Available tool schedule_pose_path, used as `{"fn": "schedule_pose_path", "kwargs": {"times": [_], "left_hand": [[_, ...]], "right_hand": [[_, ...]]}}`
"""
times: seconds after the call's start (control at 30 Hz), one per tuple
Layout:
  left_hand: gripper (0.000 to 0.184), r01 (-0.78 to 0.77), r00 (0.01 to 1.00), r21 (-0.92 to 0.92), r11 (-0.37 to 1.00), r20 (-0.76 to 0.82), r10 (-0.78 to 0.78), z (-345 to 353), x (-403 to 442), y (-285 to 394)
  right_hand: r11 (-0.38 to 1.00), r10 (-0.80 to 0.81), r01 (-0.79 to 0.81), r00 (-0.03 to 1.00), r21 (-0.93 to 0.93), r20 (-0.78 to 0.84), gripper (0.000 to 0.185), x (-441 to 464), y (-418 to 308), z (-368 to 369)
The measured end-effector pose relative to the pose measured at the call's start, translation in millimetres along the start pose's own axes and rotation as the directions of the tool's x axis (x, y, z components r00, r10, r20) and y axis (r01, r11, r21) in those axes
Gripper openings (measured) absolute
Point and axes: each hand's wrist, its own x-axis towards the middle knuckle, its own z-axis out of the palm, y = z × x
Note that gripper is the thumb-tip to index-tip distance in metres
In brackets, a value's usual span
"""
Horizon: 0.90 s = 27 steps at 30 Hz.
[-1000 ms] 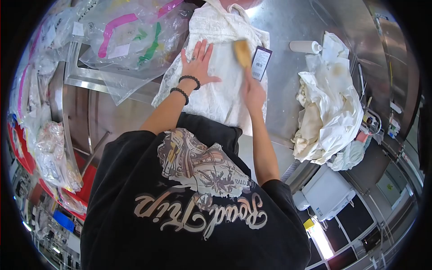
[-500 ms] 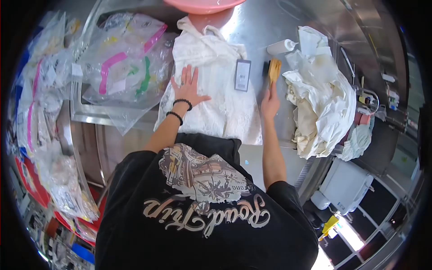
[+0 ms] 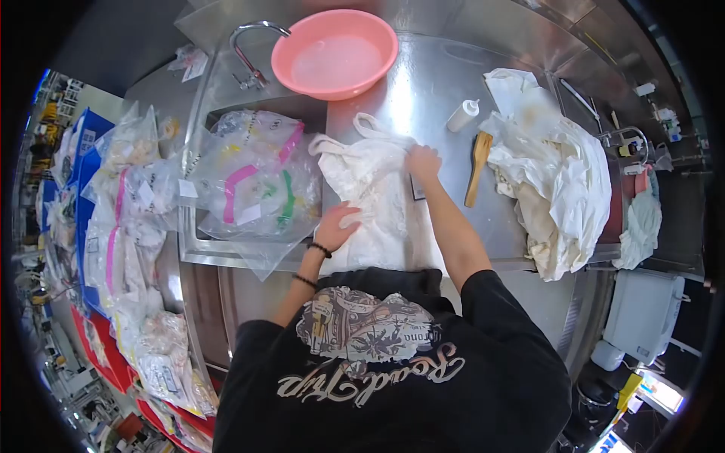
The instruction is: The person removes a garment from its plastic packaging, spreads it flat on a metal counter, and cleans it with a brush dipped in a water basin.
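A white lace garment lies on the steel counter in front of me, its straps toward the basin. My left hand is at its left edge, fingers curled on the cloth. At the upper right edge, my right hand is closed on the fabric, with the dark-edged tag partly hidden beside my wrist. The wooden-handled brush rests on the counter to the right, touched by neither hand.
A pink basin with liquid stands at the back beside a faucet. Plastic bags fill the left sink. A white bottle and a heap of white cloth are on the right.
The brush has left my right hand and lies on the counter. My right hand has moved onto the garment's edge. My left hand's spread fingers have curled. The view has shifted, showing the whole basin.
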Motion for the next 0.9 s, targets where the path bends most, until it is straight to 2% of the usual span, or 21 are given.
{"fn": "schedule_pose_path", "kwargs": {"times": [0.03, 0.07, 0.1, 0.13, 0.2, 0.23, 0.3, 0.37, 0.4, 0.43, 0.47, 0.53, 0.6, 0.63, 0.7, 0.77, 0.8, 0.83, 0.9], "left_hand": [[0.047, -0.017, 0.986, -0.079, 0.997, -0.169, 0.004, -7.1, -8.9, -1.4], [0.045, 0.084, 0.972, -0.115, 0.99, -0.208, -0.106, -17.3, -23.9, -0.7], [0.043, 0.184, 0.945, -0.159, 0.97, -0.244, -0.219, -23.7, -41.7, 1.1], [0.043, 0.183, 0.945, -0.163, 0.969, -0.241, -0.219, -26.9, -54.5, 1.4], [0.06, 0.484, 0.875, -0.148, 0.862, 0.062, -0.48, -30.5, -69.6, 2.4], [0.06, 0.474, 0.88, -0.148, 0.868, 0.069, -0.469, -24.3, -72.7, 1.9], [0.075, 0.313, 0.95, 0.024, 0.95, -0.021, -0.312, 7.8, -77.7, -7.9], [0.09, 0.127, 0.991, 0.201, 0.971, -0.067, -0.116, 42.4, -78.7, -9.8], [0.09, 0.101, 0.995, 0.199, 0.975, -0.04, -0.095, 52.7, -77.9, 3.9], [0.097, 0.18, 0.984, 0.357, 0.917, -0.054, -0.173, 58.9, -74.8, 31.8], [0.103, 0.245, 0.968, 0.505, 0.828, -0.081, -0.238, 60.7, -71.2, 64.2], [0.116, 0.328, 0.933, 0.754, 0.569, -0.163, -0.322, 59.3, -64.0, 105.7], [0.114, 0.402, 0.879, 0.75, 0.525, -0.156, -0.45, 67.8, -45.7, 114.9], [0.114, 0.344, 0.903, 0.764, 0.546, -0.111, -0.414, 69.6, -38.0, 115.9], [0.096, 0.338, 0.918, 0.461, 0.82, 0.029, -0.395, 74.4, -25.6, 115.4], [0.078, 0.345, 0.919, 0.093, 0.934, 0.171, -0.356, 79.4, -15.9, 113.6], [0.069, 0.358, 0.915, -0.094, 0.929, 0.234, -0.329, 81.7, -11.4, 112.9], [0.061, 0.372, 0.911, -0.273, 0.887, 0.289, -0.293, 83.4, -6.6, 113.0], [0.045, 0.412, 0.899, -0.575, 0.706, 0.384, -0.212, 85.9, 5.1, 115.0]], "right_hand": [[0.999, 0.031, -0.028, 0.998, -0.041, 0.061, 0.029, 3.4, 5.5, 6.9], [0.999, 0.034, -0.032, 0.998, -0.034, 0.054, 0.029, 4.7, 9.5, 7.8], [1.0, 0.006, -0.004, 0.991, -0.014, 0.135, 0.025, 3.5, 16.6, 9.1], [1.0, -0.021, 0.021, 0.975, 0.003, 0.22, 0.022, 0.1, 23.1, 9.0], [0.997, -0.069, 0.056, 0.924, 0.045, 0.376, 0.016, -6.9, 36.0, 4.2], [0.998, -0.057, 0.045, 0.928, 0.042, 0.369, 0.016, -14.4, 42.0, -10.3], [0.931, -0.252, 0.091, 0.86, 0.353, 0.443, 0.012, -56.6, 52.8, -72.5], [0.769, -0.441, 0.084, 0.787, 0.634, 0.432, 0.008, -107.4, 66.0, -120.2], [0.652, -0.516, 0.06, 0.765, 0.756, 0.385, 0.006, -127.1, 74.6, -124.2], [0.518, -0.581, 0.037, 0.749, 0.855, 0.319, 0.006, -146.4, 83.3, -128.9], [0.521, -0.551, 0.026, 0.774, 0.853, 0.313, 0.006, -172.6, 80.2, -152.0], [0.316, -0.689, 0.08, 0.704, 0.945, 0.171, 0.002, -229.5, 67.9, -203.6], [0.243, -0.75, -0.004, 0.633, 0.97, 0.191, 0.007, -278.5, 64.6, -236.7], [0.209, -0.765, -0.052, 0.614, 0.977, 0.196, 0.013, -299.2, 66.6, -248.7], [-0.081, -0.787, -0.089, 0.616, 0.993, -0.009, 0.015, -332.2, 75.4, -261.4], [-0.139, -0.714, 0.0, 0.692, 0.99, -0.1, 0.016, -355.3, 94.3, -286.6], [-0.147, -0.688, 0.028, 0.716, 0.989, -0.123, 0.016, -366.1, 107.7, -294.2], [-0.194, -0.652, 0.111, 0.728, 0.975, -0.213, 0.016, -373.7, 124.6, -300.8], [-0.277, -0.569, 0.253, 0.734, 0.927, -0.37, 0.017, -390.1, 158.6, -319.2]]}}
